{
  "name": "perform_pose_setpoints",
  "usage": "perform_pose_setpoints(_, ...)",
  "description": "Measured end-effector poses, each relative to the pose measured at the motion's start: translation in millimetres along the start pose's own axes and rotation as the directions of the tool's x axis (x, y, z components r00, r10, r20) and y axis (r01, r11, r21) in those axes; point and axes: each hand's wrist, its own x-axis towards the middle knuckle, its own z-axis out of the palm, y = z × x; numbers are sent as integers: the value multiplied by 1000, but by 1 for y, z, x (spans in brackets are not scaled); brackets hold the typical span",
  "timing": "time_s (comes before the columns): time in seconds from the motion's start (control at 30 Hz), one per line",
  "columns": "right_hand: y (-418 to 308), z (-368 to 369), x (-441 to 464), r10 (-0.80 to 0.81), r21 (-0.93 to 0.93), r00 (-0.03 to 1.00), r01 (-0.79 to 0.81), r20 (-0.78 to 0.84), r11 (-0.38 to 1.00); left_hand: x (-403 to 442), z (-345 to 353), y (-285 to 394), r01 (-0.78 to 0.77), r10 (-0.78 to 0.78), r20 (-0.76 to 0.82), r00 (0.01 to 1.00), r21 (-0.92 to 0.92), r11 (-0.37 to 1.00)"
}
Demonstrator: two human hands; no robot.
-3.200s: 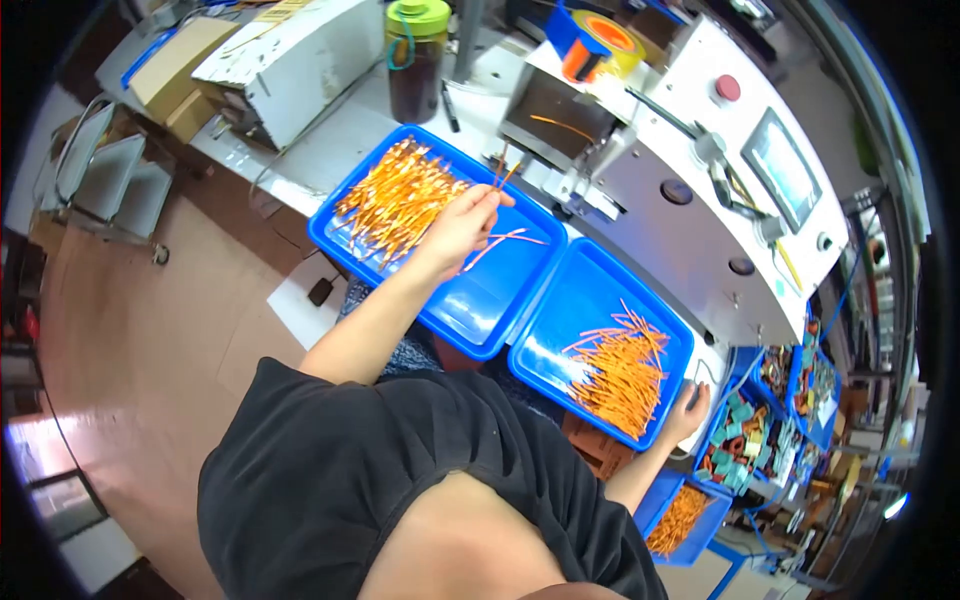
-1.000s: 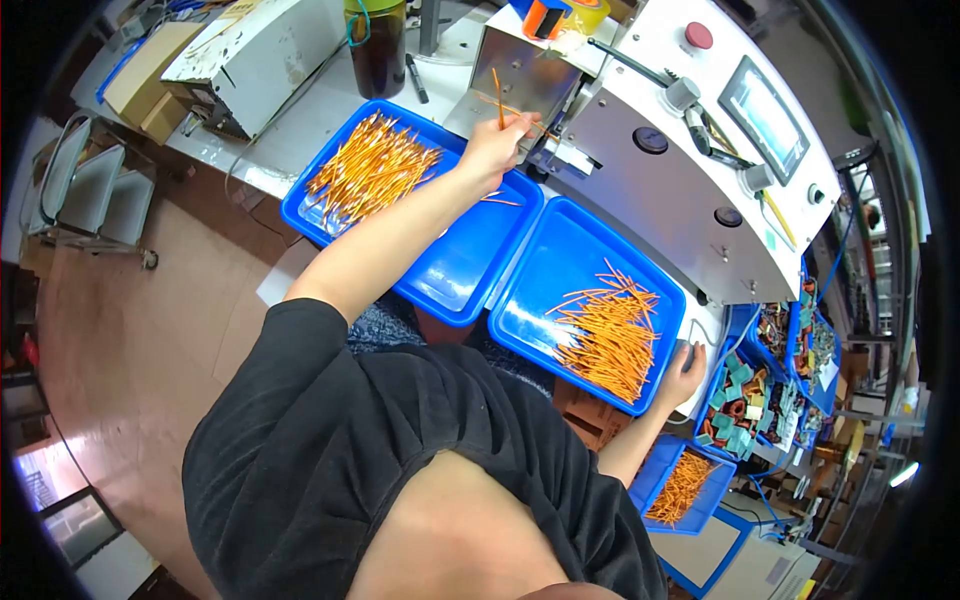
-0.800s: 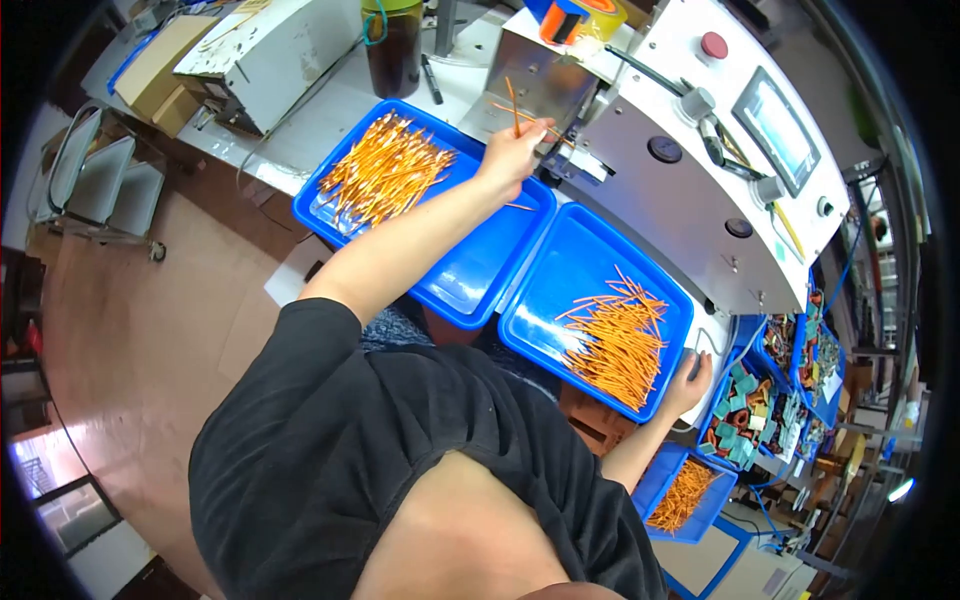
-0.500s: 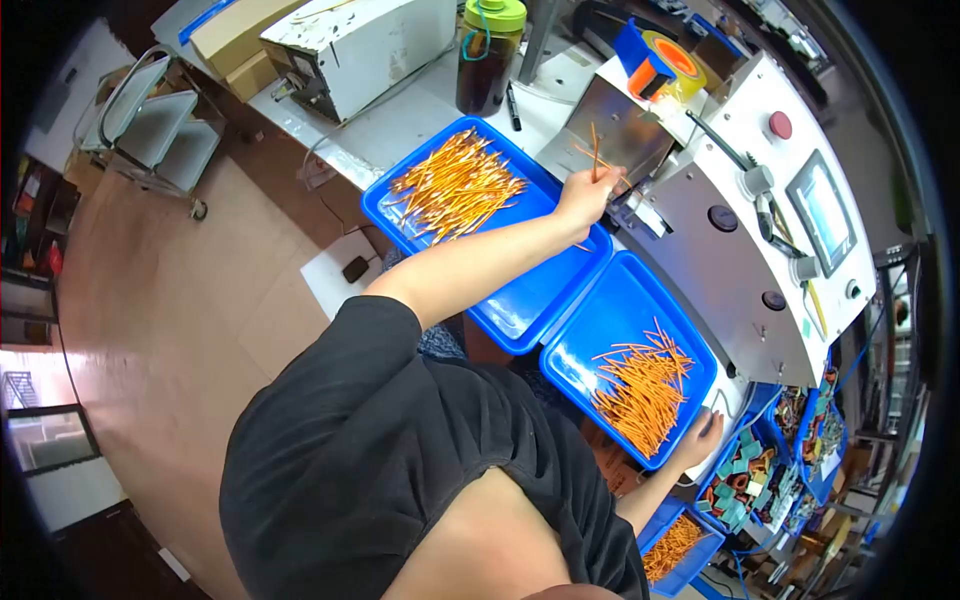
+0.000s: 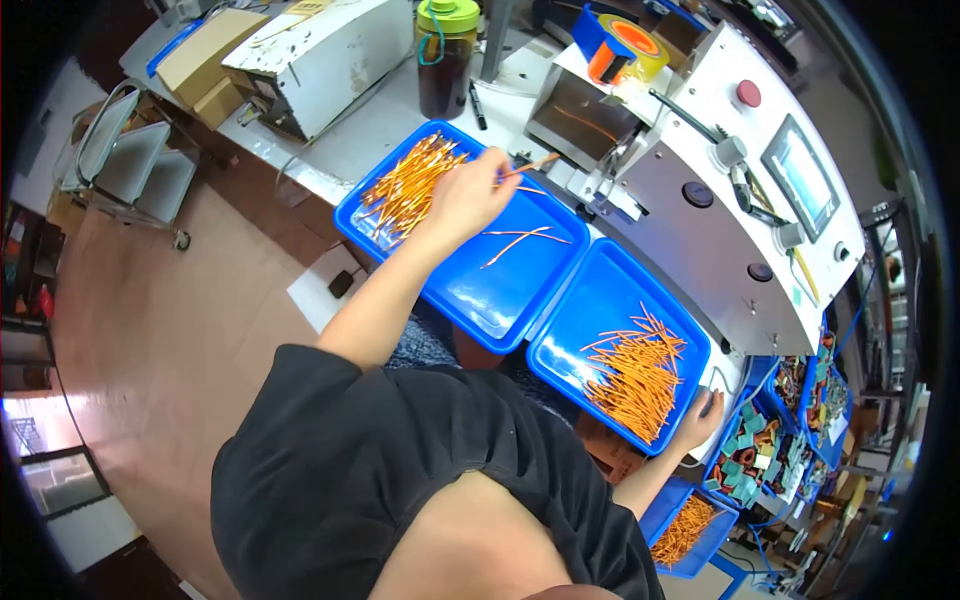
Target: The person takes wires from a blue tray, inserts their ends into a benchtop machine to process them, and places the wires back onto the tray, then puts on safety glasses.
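My left hand [image 5: 468, 200] is closed in a pinch on short orange wires [image 5: 540, 163], above the far blue tray [image 5: 480, 300]. Beside it lies a heap of shiny orange wires [image 5: 405, 190], and a few loose ones [image 5: 520, 240] rest on the tray's bare middle. My right hand [image 5: 700, 422] is at the right edge of the nearer blue tray [image 5: 560, 350], its fingers curled over a small dark object [image 5: 709, 403] I cannot identify. A pile of orange wires [image 5: 640, 375] fills the right part of that nearer tray.
A white machine [image 5: 690, 230] with a screen [image 5: 800, 180] and red button [image 5: 748, 94] stands beyond the trays. Tape rolls [image 5: 625, 50] sit on top. A lidded bottle [image 5: 445, 70] and marker [image 5: 478, 105] are behind. Blue bins of parts [image 5: 745, 455] and wires [image 5: 683, 530] stand at right.
My left hand has moved left from the machine's front to over the far tray, with wires in its fingers. Loose wires now show in that tray's middle. My right hand stays put.
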Motion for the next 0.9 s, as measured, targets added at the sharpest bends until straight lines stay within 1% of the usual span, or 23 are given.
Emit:
perform_pose_setpoints(0.07, 1, 1, 0, 16, 17, 1000, -16, 1, 1000, -18, -7, 0, -10, -6, -146, 989, -112, 994)
perform_pose_setpoints(0.1, 0, 1, 0, 31, 13, 1000, -31, 3, 999, -23, -7, -3, -22, 0, -166, 986, -130, 991)
perform_pose_setpoints(0.13, 3, 1, -1, 5, 4, 1000, -5, -12, 1000, -28, -8, -4, 0, -18, -158, 987, -114, 993)
perform_pose_setpoints(0.2, 6, 3, -1, 1, 15, 1000, -1, -10, 1000, -31, -9, -6, 11, -30, -139, 990, -132, 991)
perform_pose_setpoints(0.27, 2, 1, -1, 13, 23, 1000, -13, -9, 1000, -30, -8, -12, -34, 3, -186, 983, -164, 986)
perform_pose_setpoints(0.3, 3, 2, -1, 13, 23, 1000, -13, -13, 1000, -28, -1, -24, -79, 55, -223, 973, -97, 992)
perform_pose_setpoints(0.4, 2, 2, -1, 21, 11, 1000, -21, -20, 1000, -27, 6, -27, -33, -24, -197, 980, -279, 960)
perform_pose_setpoints(0.43, 5, 4, -1, 8, 13, 1000, -8, -27, 1000, -26, 4, -24, 64, -106, -109, 988, -336, 940)
perform_pose_setpoints(0.5, 4, 3, -1, 6, 18, 999, -5, -37, 1000, -25, 9, -26, 135, -185, -36, 982, -556, 820)
perform_pose_setpoints(0.53, 3, 3, 0, 0, 17, 999, 1, -37, 1000, -26, 10, -27, 176, -218, 15, 976, -647, 742)
perform_pose_setpoints(0.57, 4, 3, 0, 0, 17, 999, 1, -32, 1000, -25, 10, -30, 213, -229, 84, 970, -746, 631)
perform_pose_setpoints(0.67, 3, 2, -2, 27, 22, 999, -26, -23, 999, -25, 2, -30, 293, -250, 210, 945, -883, 367)
perform_pose_setpoints(0.7, 0, 1, -2, 24, 18, 1000, -24, -19, 1000, -25, -1, -24, 276, -267, 183, 946, -887, 371)
perform_pose_setpoints(0.8, 5, 1, -1, 4, -2, 1000, -4, -12, 1000, -24, 1, -20, 216, -286, 86, 954, -860, 463)
perform_pose_setpoints(0.83, 5, 2, -1, 11, -10, 1000, -11, -16, 1000, -24, 3, -20, 192, -271, 53, 961, -831, 522)
perform_pose_setpoints(0.9, 5, 1, -1, 9, 2, 1000, -9, -23, 1000, -26, 4, -21, 163, -215, 36, 976, -776, 610)
